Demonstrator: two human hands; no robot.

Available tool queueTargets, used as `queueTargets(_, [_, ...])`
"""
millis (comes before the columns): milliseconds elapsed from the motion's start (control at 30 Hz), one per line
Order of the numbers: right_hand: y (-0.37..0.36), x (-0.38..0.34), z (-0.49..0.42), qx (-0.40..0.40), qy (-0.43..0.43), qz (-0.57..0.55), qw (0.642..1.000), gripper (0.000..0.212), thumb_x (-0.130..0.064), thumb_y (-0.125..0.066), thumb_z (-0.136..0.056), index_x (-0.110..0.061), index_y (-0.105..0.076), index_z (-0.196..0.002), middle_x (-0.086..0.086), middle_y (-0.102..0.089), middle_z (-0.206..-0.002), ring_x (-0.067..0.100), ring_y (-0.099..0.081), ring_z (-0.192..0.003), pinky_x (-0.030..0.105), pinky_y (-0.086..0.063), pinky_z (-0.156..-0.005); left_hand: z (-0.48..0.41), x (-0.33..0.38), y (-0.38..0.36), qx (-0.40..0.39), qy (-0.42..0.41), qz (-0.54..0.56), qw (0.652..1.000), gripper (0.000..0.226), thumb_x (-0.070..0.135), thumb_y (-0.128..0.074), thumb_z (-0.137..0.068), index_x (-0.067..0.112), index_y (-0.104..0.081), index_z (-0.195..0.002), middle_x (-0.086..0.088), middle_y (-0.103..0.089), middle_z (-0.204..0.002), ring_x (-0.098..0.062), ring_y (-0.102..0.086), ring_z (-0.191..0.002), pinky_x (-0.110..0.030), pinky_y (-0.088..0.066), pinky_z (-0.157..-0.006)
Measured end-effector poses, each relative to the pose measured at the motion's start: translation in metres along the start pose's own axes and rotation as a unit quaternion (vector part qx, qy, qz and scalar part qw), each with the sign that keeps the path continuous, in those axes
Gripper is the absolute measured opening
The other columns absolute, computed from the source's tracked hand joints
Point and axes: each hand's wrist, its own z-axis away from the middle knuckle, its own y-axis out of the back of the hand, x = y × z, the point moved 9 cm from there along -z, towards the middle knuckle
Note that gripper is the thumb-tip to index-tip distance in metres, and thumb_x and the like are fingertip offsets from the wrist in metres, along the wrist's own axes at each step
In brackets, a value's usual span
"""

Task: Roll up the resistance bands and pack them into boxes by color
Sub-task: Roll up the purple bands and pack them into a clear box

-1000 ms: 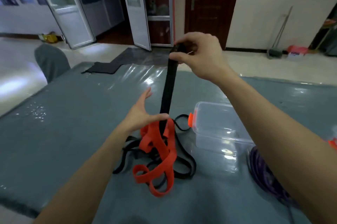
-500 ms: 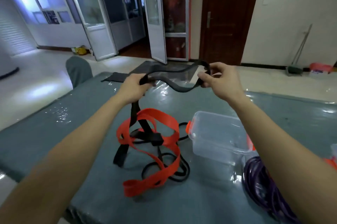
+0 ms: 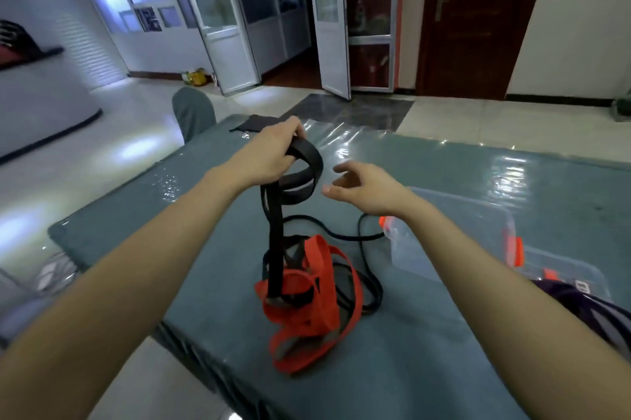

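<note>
My left hand (image 3: 269,153) grips the looped top of a wide black band (image 3: 275,242) and holds it up above the table. The band hangs down into a tangle of orange bands (image 3: 307,310) and thin black bands (image 3: 362,286) lying on the grey-green table (image 3: 444,351). My right hand (image 3: 365,185) hovers open just right of the black loop, fingers spread, touching nothing. A clear plastic box (image 3: 454,235) with orange clips stands to the right of the pile. Purple bands (image 3: 580,303) lie at the far right, partly behind my right arm.
A second clear container (image 3: 577,276) sits beside the purple bands. A dark cloth (image 3: 252,122) lies at the table's far corner, with a grey chair back (image 3: 193,112) behind it. The table's near left edge (image 3: 164,327) runs close to the pile.
My right hand has let go of the black band and now hangs open. My left hand keeps the doubled loop, and the band's slack has dropped toward the pile.
</note>
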Motion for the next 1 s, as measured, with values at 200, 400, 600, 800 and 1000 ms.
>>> queueTargets(200, [-0.019, -0.011, -0.022, 0.094, 0.052, -0.079, 0.991, 0.071, -0.051, -0.089, -0.085, -0.039, -0.046, -0.141, -0.037, -0.059, -0.118, -0.031, -0.056, -0.100, -0.001, -0.045, -0.084, -0.020, 0.008, 0.008, 0.008, -0.036, 0.085, 0.996, 0.040, 0.009, -0.066, -0.101, 0.017, -0.040, -0.131, 0.002, -0.057, -0.088, -0.010, -0.058, -0.073, -0.027, -0.041, -0.065])
queueTargets(400, [-0.008, 0.032, -0.031, 0.156, -0.058, -0.158, 0.973, 0.008, -0.012, -0.079, -0.095, -0.007, -0.073, -0.096, -0.004, -0.061, -0.061, 0.014, -0.067, -0.054, 0.032, -0.056, -0.060, -0.008, -0.067, -0.070, -0.182, -0.006, 0.207, 0.961, 0.111, 0.031, -0.094, -0.085, 0.038, -0.019, -0.166, 0.005, -0.054, -0.141, -0.009, -0.055, -0.132, -0.025, -0.044, -0.114])
queueTargets(600, [-0.047, 0.096, 0.032, 0.012, -0.184, -0.103, 0.977, 0.056, -0.070, -0.085, -0.077, -0.020, -0.077, -0.100, -0.008, -0.070, -0.076, 0.005, -0.071, -0.071, 0.018, -0.055, -0.065, 0.092, -0.172, -0.259, -0.367, 0.146, 0.150, 0.906, 0.084, 0.034, -0.077, -0.101, 0.017, -0.030, -0.169, -0.006, -0.035, -0.174, -0.025, -0.037, -0.159, -0.043, -0.034, -0.128])
queueTargets(800, [-0.124, 0.206, 0.097, -0.072, -0.365, 0.124, 0.920, 0.028, -0.042, -0.075, -0.096, -0.014, -0.071, -0.093, 0.010, -0.075, -0.097, 0.025, -0.070, -0.093, 0.039, -0.056, -0.085, 0.122, -0.207, -0.318, -0.218, 0.367, 0.247, 0.870, 0.080, 0.033, -0.083, -0.097, -0.009, -0.042, -0.152, -0.028, -0.055, -0.153, -0.045, -0.052, -0.146, -0.054, -0.044, -0.118])
queueTargets(1000, [-0.166, 0.235, 0.114, -0.077, -0.429, 0.155, 0.886, 0.056, -0.045, -0.070, -0.097, -0.009, -0.058, -0.138, 0.018, -0.065, -0.140, 0.036, -0.063, -0.129, 0.037, -0.052, -0.100, 0.098, -0.205, -0.291, -0.151, 0.289, 0.259, 0.909, 0.024, 0.013, -0.074, -0.103, -0.006, -0.073, -0.117, -0.025, -0.078, -0.116, -0.040, -0.073, -0.114, -0.052, -0.056, -0.101])
